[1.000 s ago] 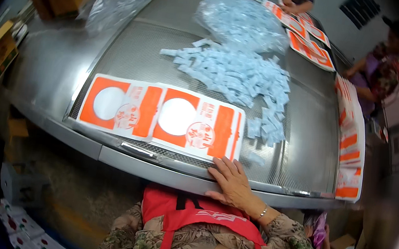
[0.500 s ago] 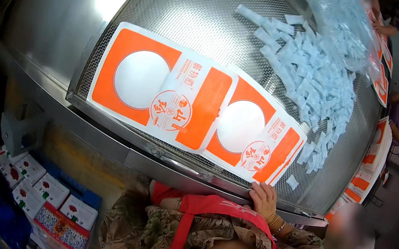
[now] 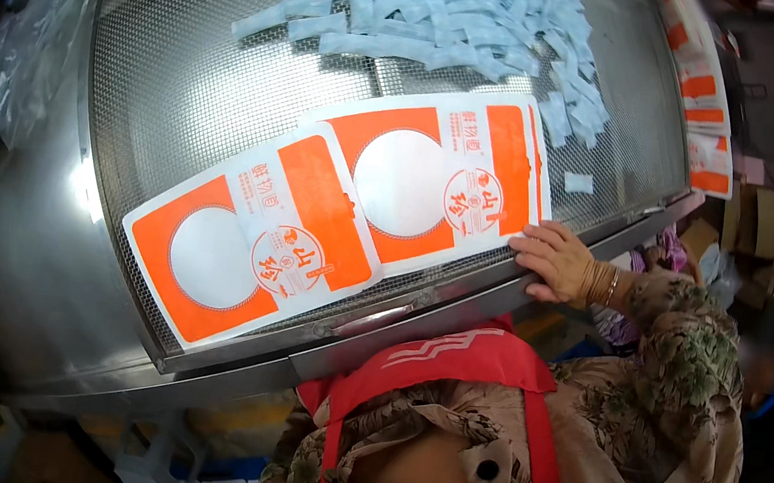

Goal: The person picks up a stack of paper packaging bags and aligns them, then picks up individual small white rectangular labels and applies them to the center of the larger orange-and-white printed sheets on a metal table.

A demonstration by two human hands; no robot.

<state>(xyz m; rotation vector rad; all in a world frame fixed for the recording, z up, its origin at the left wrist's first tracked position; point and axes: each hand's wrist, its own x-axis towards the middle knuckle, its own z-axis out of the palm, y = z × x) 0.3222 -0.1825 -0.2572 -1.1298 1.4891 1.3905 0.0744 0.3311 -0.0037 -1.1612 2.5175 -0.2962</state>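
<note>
My right hand (image 3: 555, 264) rests at the tray's near rim, its fingers stretched out and touching the right end of a stack of orange-and-white flat pouches (image 3: 507, 150). Another such pouch (image 3: 209, 257) overlaps that stack on its left, with a round white patch on its front. Both lie flat on a metal mesh tray (image 3: 184, 78). Beyond them a heap of small pale-blue sachets (image 3: 446, 15) spreads over the mesh, and one loose sachet (image 3: 578, 183) sits apart near my right hand. My left hand is out of sight.
More orange-and-white pouches (image 3: 709, 98) lie past the tray's right side. Clear plastic film (image 3: 35, 58) is at the far left, over a steel surface. A grey stool (image 3: 158, 461) stands below the steel edge. Cardboard boxes (image 3: 751, 226) are at the far right.
The view has swung, so the tray appears turned and the clear bag over the sachets has left the picture. My right hand stays by the pouch stack's right end.
</note>
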